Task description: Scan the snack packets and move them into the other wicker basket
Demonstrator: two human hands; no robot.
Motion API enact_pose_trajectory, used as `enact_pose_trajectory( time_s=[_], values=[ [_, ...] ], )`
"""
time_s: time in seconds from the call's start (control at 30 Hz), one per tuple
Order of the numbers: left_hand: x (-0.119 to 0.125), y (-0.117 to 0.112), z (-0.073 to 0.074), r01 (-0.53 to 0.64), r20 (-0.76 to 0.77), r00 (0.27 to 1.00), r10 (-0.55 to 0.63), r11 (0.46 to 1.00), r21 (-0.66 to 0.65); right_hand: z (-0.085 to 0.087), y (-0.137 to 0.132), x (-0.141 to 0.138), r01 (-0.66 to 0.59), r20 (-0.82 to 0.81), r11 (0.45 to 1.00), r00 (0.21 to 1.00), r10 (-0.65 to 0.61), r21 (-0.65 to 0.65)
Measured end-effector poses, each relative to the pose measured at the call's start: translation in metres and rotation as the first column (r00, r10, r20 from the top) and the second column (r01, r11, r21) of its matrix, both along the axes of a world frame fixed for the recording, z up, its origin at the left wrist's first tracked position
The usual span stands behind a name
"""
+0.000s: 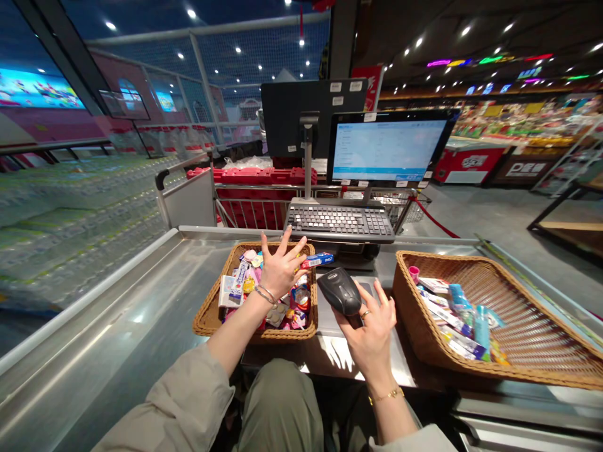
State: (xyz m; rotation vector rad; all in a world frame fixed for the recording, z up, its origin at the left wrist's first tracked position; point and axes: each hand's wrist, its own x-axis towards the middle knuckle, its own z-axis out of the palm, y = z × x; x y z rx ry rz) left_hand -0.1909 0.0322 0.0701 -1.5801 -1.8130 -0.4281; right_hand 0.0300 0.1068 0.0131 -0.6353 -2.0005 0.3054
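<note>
My left hand (pixel 281 271) is over the left wicker basket (pixel 201 320). Its thumb and index finger pinch the end of a small blue box (pixel 319 259) with a barcode and some red on it, while the other fingers are spread. The box juts out to the right, past the basket's rim. Packets, small boxes and sweets fill this basket, among them a white box (pixel 230 292). A black handheld barcode scanner (pixel 340 291) is in my right hand (pixel 373 326), its head tilted towards the blue box. The scanner's handle is mostly hidden behind my fingers.
To the right stands a larger wicker basket (pixel 532 314) with several packets and light blue bottles (pixel 481 326). A keyboard (pixel 339 220) and a lit monitor (pixel 389 150) are beyond the metal counter (pixel 141 320). Behind them are a metal cart rail (pixel 249 210) and red crates (pixel 254 177).
</note>
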Motion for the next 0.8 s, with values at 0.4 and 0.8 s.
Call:
enact_pose_trajectory(
  time_s=[0.4, 0.8],
  values=[
    [0.0013, 0.0007, 0.0012, 0.007, 0.014, 1.000, -0.007, 1.000, -0.002, 0.0009, 0.0007, 0.0015, -0.013, 0.006, 1.000, 1.000, 0.013, -0.007],
    [0.0052, 0.0035, 0.0028, 0.016, 0.016, 1.000, -0.016, 1.000, -0.016, 0.0002, 0.0037, 0.0043, 0.003, -0.032, 1.000, 0.999, -0.003, -0.012]
  ],
)
